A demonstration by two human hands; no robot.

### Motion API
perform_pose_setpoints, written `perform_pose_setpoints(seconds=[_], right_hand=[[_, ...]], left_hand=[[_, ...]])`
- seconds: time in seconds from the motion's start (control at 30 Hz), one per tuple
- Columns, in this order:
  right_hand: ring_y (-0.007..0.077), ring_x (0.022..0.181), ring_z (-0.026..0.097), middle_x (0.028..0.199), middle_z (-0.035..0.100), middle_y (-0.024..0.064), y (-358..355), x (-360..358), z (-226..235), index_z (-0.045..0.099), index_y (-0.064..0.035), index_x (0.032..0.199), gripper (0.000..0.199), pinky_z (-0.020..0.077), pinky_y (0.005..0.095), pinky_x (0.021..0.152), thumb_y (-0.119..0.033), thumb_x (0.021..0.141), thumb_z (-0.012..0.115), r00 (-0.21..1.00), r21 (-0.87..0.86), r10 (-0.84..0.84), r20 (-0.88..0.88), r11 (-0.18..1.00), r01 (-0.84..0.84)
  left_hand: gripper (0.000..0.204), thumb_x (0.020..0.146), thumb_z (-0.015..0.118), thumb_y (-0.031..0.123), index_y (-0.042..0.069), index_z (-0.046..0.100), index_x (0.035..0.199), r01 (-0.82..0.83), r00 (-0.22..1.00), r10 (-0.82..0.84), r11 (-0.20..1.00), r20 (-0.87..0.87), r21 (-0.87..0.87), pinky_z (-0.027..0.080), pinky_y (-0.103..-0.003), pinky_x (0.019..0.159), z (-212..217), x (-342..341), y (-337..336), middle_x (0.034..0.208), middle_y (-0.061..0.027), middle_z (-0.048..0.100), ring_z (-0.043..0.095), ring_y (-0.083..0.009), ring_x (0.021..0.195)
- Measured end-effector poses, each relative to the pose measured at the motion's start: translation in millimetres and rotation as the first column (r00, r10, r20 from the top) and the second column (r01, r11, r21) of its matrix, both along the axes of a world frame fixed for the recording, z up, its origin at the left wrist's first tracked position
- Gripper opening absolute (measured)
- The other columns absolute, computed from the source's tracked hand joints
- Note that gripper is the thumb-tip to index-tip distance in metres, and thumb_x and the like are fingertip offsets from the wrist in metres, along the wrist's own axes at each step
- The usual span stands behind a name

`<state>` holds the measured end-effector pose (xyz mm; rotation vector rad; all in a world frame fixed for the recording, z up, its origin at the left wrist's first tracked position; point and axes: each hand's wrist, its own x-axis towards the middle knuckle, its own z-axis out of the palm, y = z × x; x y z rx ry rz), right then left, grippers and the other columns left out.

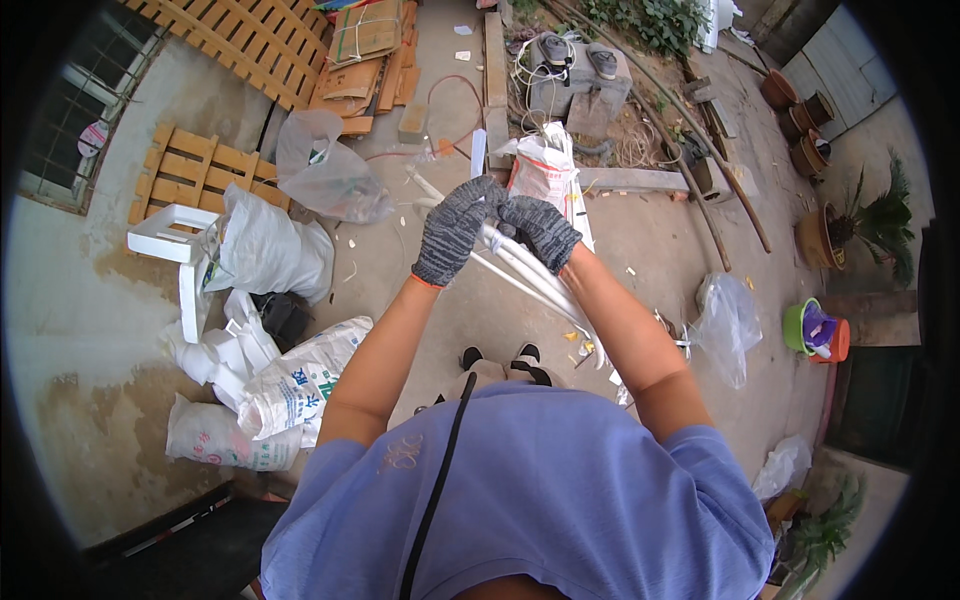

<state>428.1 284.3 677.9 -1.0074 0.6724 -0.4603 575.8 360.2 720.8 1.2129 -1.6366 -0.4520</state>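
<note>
A bundle of long, thin white tubes (528, 270) slants in front of me, from beyond my hands down toward the right beneath my right forearm. My left hand (455, 232), in a dark grey knit glove with an orange cuff edge, is closed around the bundle. Right beside it, my right hand (542, 230) wears a matching glove, its fingers curled in on the same tubes. The fingertips meet and partly hide what is between them. Just behind the hands stands a white bag with red print (543, 168).
Stuffed sacks (275, 250) and white foam pieces (240, 345) crowd the left side by a wooden pallet (205, 172). Flattened cardboard (365, 35) leans farther back. Long poles (690, 150) lie at the right, near a clear plastic bag (725, 325) and buckets (815, 330).
</note>
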Motion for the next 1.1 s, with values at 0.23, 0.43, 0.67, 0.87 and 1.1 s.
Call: perform_pose_setpoints(seconds=[0.23,0.43,0.67,0.87,1.1], right_hand=[[0.0174,0.08,0.054,0.088,0.058,0.0071,6,0,30,0.056,-0.0026,0.094,0.021,0.0436,0.0268,0.071,-0.015,0.078,0.052,0.965,-0.631,0.129,-0.229,0.735,-0.248],[0.0224,0.084,0.055,0.093,0.057,0.0119,10,-8,33,0.055,-0.0054,0.1,0.024,0.0431,0.0295,0.074,-0.016,0.081,0.046,0.947,-0.772,0.082,-0.31,0.56,-0.301],[0.0267,0.07,0.055,0.075,0.056,0.0126,-4,-12,24,0.056,-0.0074,0.088,0.02,0.0442,0.0359,0.062,-0.013,0.074,0.043,0.915,-0.929,-0.198,-0.352,-0.045,-0.367],[0.0259,0.07,0.055,0.074,0.056,0.0112,-11,-13,35,0.056,-0.0064,0.084,0.017,0.0441,0.0343,0.06,-0.013,0.075,0.043,0.971,-0.971,-0.039,-0.238,-0.029,-0.239],[0.0228,0.065,0.057,0.074,0.058,0.0107,-2,-12,42,0.056,-0.0077,0.092,0.019,0.0457,0.0299,0.059,-0.014,0.076,0.049,0.917,-0.793,0.064,-0.393,0.481,-0.373]], left_hand=[[0.028,0.073,0.05,0.014,0.006,0.056,0.099,0.023,0.842,-0.055,0.998,0.536,0.066,0.042,-0.031,0.079,17,-4,-16,0.103,-0.0097,0.054,0.053,-0.0216,0.085],[0.032,0.078,0.046,0.012,0.008,0.051,0.109,0.184,0.888,-0.192,0.981,0.418,0.06,0.042,-0.031,0.08,23,-2,-23,0.105,-0.0069,0.054,0.054,-0.0198,0.091],[0.038,0.076,0.055,0.007,-0.003,0.043,0.11,0.17,0.894,-0.001,0.926,-0.447,0.338,0.042,-0.025,0.079,21,0,-10,0.097,-0.0087,0.055,0.052,-0.0134,0.088],[0.012,0.074,0.054,0.006,0.0,0.055,0.085,-0.02,0.997,0.007,0.987,0.081,0.157,0.043,-0.027,0.07,8,1,-4,0.082,-0.0082,0.056,0.054,-0.0158,0.076],[0.017,0.071,0.049,0.01,0.004,0.055,0.085,-0.156,0.731,0.189,0.982,0.656,-0.109,0.04,-0.033,0.079,10,-5,7,0.087,-0.0106,0.054,0.051,-0.0246,0.087]])
